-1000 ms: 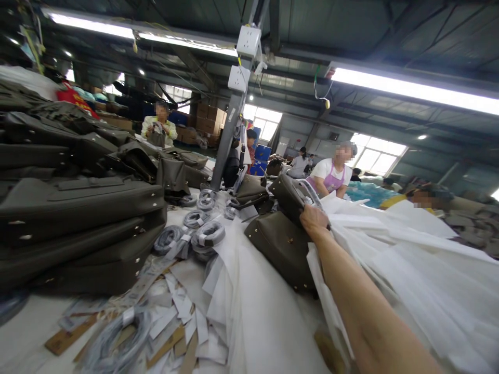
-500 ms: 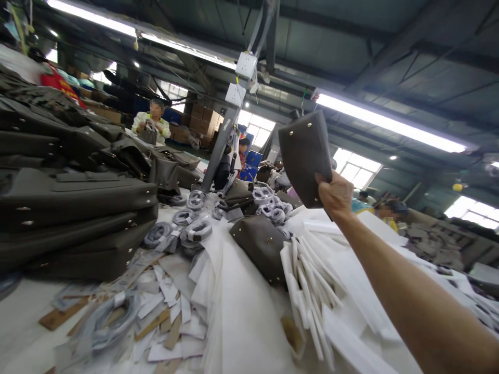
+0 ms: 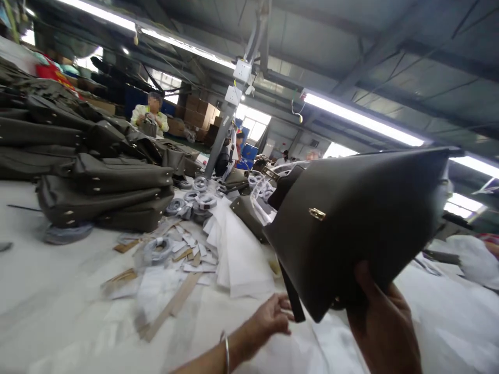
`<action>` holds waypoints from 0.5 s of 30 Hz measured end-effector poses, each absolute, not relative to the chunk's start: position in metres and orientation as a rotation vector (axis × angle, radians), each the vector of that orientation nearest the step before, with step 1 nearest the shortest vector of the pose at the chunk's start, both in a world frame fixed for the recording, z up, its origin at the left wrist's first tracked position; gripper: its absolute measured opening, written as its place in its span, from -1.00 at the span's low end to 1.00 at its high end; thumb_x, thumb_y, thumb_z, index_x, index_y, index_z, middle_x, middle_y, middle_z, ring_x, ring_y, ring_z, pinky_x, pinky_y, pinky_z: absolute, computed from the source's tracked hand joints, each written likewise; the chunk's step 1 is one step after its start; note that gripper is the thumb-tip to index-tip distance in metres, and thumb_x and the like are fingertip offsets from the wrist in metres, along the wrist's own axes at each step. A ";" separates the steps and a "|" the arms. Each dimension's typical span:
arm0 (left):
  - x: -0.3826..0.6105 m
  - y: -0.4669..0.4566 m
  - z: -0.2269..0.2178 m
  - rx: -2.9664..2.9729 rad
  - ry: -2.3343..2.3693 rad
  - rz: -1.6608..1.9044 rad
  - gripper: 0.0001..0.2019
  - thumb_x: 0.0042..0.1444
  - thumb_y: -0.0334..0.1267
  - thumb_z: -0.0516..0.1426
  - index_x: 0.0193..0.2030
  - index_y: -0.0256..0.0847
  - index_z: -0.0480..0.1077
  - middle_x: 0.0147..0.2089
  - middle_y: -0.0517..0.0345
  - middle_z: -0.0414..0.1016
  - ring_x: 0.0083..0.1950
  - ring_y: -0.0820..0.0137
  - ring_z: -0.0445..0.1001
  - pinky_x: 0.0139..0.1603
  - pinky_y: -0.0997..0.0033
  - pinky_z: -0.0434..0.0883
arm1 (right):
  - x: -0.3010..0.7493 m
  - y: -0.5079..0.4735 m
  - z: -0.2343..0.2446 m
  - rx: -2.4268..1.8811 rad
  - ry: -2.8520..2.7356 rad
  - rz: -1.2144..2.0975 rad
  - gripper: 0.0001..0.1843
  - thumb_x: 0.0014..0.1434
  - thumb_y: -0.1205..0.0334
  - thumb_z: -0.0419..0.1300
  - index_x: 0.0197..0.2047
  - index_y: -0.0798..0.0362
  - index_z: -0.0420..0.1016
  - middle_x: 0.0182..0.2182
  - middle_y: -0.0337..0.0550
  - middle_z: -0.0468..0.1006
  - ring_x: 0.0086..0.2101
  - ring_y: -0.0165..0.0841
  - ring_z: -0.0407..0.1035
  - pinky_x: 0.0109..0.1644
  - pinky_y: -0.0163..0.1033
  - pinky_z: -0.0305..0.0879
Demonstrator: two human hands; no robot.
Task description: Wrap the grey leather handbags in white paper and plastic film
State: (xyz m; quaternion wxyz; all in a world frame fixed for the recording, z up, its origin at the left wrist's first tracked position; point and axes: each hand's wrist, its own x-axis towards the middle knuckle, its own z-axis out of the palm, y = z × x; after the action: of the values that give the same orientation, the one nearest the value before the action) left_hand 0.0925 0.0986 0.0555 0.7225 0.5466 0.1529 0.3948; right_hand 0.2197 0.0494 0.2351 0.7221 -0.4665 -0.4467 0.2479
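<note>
The bag (image 3: 346, 208) looks smooth, matt and leathery, its clasp (image 3: 317, 213) shiny metal

On the table (image 3: 31, 296), stacked bags (image 3: 125, 176) lie left of the held bag (image 3: 351, 208).

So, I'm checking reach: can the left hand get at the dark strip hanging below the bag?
Likely yes: the left hand is right by the dark strip, with nothing visible between them.

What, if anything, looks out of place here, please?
The scraps look untidy: white and brown, they lie loose at odd angles beside a coil, near stacked bags. The bag in the right hand shows no clear damage.
</note>
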 end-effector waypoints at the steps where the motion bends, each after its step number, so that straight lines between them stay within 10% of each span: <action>1: 0.081 0.091 0.063 1.148 0.272 0.943 -0.26 0.07 0.29 0.19 0.24 -0.17 0.26 0.17 -0.11 0.38 0.15 0.08 0.39 0.09 0.06 0.38 | 0.220 0.028 0.219 -1.059 -0.969 0.567 -0.64 0.09 -0.03 0.36 -0.08 -0.08 0.58 -0.22 -0.17 0.64 -0.26 -0.23 0.55 -0.35 -0.21 0.54; 15: -0.019 0.032 0.055 1.022 0.813 0.880 -0.41 -0.10 0.05 0.25 -0.01 -0.33 0.38 -0.12 -0.09 0.56 -0.13 0.20 0.53 -0.09 0.28 0.45 | 0.138 -0.094 -0.006 -1.132 -0.423 1.292 -0.37 -0.07 -0.26 0.40 0.00 -0.13 0.51 -0.05 -0.18 0.63 0.02 -0.12 0.47 0.03 -0.01 0.45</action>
State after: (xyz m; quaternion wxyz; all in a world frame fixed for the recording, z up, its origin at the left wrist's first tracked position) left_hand -0.0187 0.0322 0.0550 0.7056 0.4599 0.3657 0.3960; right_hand 0.1375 -0.0942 -0.0063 0.6334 -0.4952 -0.1850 0.5651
